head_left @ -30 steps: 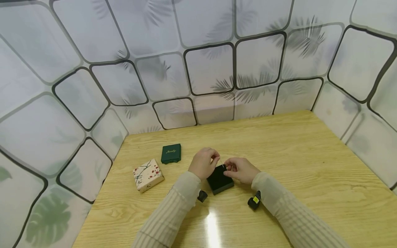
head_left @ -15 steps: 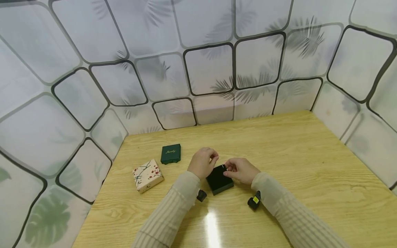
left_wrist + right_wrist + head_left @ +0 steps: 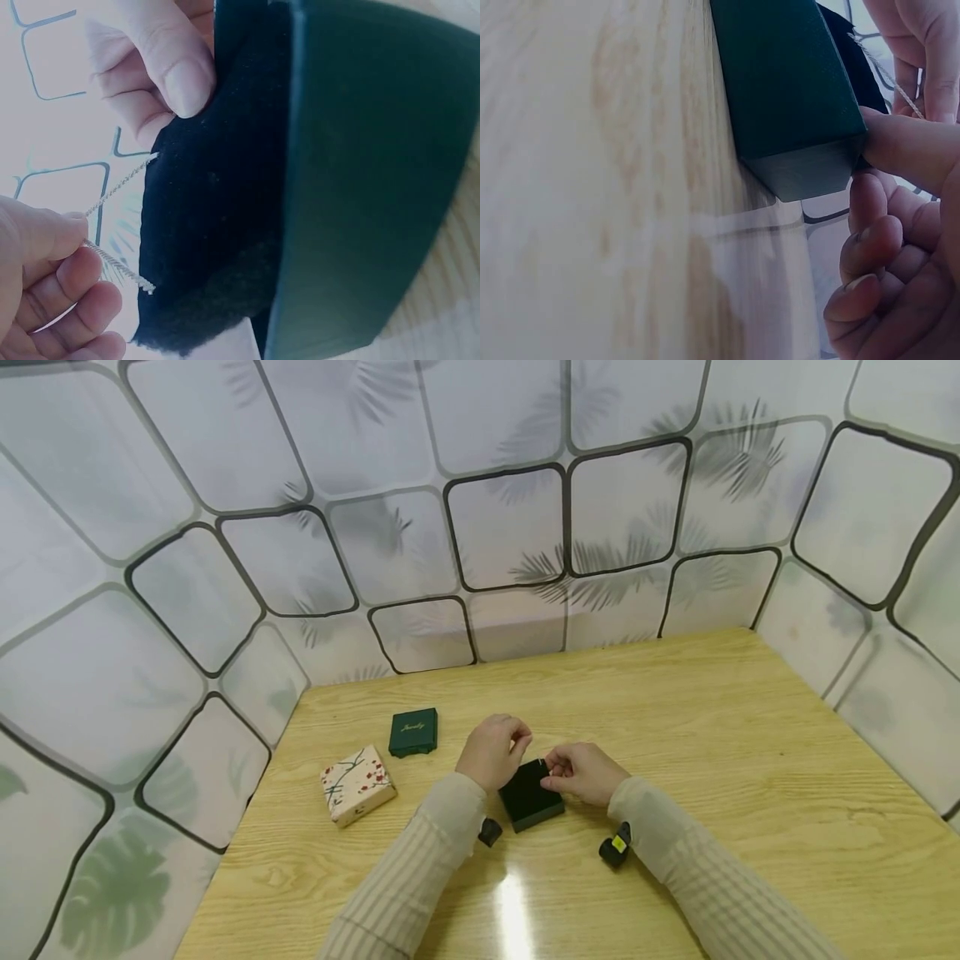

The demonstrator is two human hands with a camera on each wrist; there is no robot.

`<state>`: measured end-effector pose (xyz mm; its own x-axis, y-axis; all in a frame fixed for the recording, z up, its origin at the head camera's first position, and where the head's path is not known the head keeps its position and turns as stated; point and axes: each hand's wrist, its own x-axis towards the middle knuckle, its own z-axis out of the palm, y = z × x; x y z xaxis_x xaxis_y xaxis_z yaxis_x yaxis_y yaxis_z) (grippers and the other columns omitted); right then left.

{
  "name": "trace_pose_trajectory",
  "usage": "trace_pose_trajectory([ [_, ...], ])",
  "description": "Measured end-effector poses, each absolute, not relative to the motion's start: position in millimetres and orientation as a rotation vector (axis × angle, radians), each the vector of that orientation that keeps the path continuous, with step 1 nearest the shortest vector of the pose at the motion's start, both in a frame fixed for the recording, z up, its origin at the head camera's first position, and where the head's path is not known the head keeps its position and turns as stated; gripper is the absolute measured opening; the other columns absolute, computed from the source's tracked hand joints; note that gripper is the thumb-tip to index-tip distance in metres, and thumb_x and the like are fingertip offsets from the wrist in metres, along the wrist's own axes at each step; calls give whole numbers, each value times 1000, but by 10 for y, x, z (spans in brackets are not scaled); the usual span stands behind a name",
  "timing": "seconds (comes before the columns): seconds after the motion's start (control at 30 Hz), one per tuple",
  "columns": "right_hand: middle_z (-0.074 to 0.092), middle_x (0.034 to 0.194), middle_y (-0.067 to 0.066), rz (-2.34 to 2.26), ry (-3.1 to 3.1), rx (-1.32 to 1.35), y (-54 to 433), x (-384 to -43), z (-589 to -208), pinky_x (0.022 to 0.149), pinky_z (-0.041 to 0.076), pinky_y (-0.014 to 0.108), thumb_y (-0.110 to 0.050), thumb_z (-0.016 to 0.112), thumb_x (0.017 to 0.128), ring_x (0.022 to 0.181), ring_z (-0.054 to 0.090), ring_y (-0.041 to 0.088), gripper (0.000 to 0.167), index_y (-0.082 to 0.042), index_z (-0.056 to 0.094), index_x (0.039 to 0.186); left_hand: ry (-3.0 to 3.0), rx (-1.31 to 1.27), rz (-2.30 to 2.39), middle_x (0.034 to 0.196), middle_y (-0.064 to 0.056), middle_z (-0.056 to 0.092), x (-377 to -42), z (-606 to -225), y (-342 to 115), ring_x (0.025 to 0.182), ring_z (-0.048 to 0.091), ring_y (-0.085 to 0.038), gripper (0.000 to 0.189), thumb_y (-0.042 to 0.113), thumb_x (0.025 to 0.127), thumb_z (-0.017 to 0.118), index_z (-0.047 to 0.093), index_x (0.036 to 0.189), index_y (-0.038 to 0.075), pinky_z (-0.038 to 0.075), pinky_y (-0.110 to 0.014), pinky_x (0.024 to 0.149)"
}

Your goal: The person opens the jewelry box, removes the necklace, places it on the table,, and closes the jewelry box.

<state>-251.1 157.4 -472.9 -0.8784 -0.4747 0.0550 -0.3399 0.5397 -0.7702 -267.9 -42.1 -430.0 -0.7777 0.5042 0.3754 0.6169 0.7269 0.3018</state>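
One twisted chain (image 3: 120,268), left fingers (image 3: 71,279) pinching | velvety black pad (image 3: 214,180), right fingers (image 3: 874,244) pinching | square green box (image 3: 360,180)

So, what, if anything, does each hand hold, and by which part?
The left hand pinches the chain at its bend; the right hand pinches the black insert by its edge.

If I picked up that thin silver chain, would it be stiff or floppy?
Probably floppy: the thin silver chain looks finely linked and folds into a V where the left hand pinches it. It's likely light, being so slender. It may tug on the black fabric-like pad, since both strands reach that pad's edge.
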Motion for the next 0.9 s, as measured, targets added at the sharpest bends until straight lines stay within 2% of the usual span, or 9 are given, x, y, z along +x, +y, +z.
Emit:
trace_pose_trajectory([
  [0.33,59,77,-3,-1261,2623,-682,1561,-2505,-4713,61,47,25,-20,73,87,68,53,12,17,-7,65,93,-2716,-905,-571,88,4,64,-2732,-4267,-333,82,59,-10,7,20,94,65,70,91,15,51,-24,75],
  [0.63,59,76,-3,-1246,2628,-720,1549,-2489,-4704,60,47,25,-21,73,87,67,53,11,20,-4,65,94,-2760,-908,-538,85,4,63,-2768,-4244,-279,78,57,-10,6,17,93,64,67,88,15,50,-23,72],
  [0.9,58,76,-4,-1243,2647,-723,1544,-2489,-4702,61,47,25,-19,73,87,67,54,11,16,-7,65,91,-2769,-856,-589,83,4,61,-2803,-4266,-289,73,55,-10,9,17,95,60,64,88,15,49,-24,68],
])
